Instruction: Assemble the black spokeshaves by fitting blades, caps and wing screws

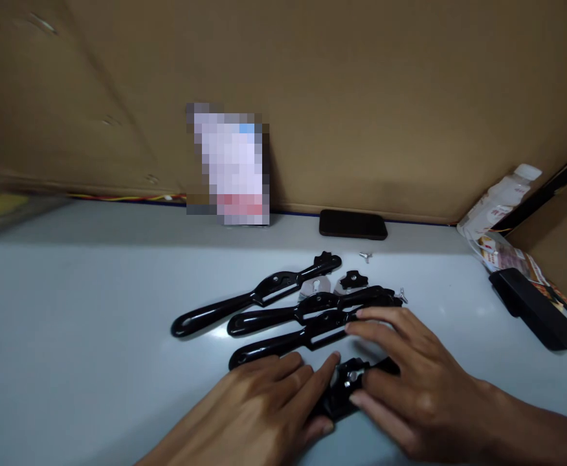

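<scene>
A black spokeshave (338,402) lies nearest me, with a silver thumbscrew (352,378) on its middle. My left hand (274,404) grips its left side, the index finger stretched along it and the thumb below. My right hand (417,382) has thumb and index finger closed at the right of the thumbscrew; its other fingers reach over the spokeshave body (268,346) just behind. Two more black spokeshave bodies, a middle one (264,318) and a far one (215,316), lie beyond. My hands hide much of the nearest spokeshave.
Behind the bodies are a grey blade (316,286), a black cap piece (354,279) and two loose screws (366,257) (402,296). A phone (353,224) lies by the cardboard wall (361,97). At right are a bottle (500,197) and a black block-like object (536,307).
</scene>
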`<state>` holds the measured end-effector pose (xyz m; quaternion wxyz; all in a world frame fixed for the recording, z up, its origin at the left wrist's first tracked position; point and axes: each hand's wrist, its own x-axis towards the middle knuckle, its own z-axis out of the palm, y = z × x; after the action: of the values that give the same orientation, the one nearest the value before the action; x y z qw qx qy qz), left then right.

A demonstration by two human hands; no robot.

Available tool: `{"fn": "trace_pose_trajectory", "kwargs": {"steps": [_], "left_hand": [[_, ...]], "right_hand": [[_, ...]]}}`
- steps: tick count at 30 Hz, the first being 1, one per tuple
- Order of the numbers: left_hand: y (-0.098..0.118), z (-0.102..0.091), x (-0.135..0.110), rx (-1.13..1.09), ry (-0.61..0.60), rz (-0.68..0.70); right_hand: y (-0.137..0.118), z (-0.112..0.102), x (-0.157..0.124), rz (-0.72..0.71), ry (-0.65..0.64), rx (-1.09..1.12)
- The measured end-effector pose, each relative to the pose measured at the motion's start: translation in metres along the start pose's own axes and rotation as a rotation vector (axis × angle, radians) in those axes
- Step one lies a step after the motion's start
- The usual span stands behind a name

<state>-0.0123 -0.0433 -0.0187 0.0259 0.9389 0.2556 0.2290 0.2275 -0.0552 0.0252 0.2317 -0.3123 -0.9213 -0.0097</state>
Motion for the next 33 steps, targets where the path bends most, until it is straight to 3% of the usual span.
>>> {"fn": "trace_pose_trajectory", "kwargs": {"steps": [2, 5, 10, 14, 19, 25, 29, 33], "left_hand": [[0.000, 0.000, 0.000, 0.011, -0.008, 0.008], [0.001, 0.000, 0.001, 0.002, 0.000, 0.016], [0.000, 0.003, 0.000, -0.007, 0.013, 0.010], [-0.003, 0.005, -0.005, -0.051, 0.025, -0.008], [-0.002, 0.004, -0.003, -0.028, 0.006, 0.003], [0.000, 0.002, 0.003, 0.004, 0.034, 0.031], [0.000, -0.001, 0.003, -0.018, 0.036, -0.014], [0.000, -0.001, 0.002, -0.015, 0.017, -0.022]], "right_hand": [[0.000, -0.001, 0.000, 0.032, -0.016, -0.033], [0.000, -0.002, 0.001, -0.058, -0.045, 0.027], [0.000, 0.000, 0.000, -0.021, 0.010, -0.025], [0.001, 0.000, 0.000, -0.085, -0.013, -0.019], [0.001, 0.002, 0.001, -0.019, -0.022, -0.044], [-0.004, 0.019, 0.000, 0.087, -0.046, 0.051], [0.011, 0.026, 0.002, 0.179, -0.009, 0.169], [0.032, 0.017, 0.006, 0.256, 0.088, 0.158]]}}
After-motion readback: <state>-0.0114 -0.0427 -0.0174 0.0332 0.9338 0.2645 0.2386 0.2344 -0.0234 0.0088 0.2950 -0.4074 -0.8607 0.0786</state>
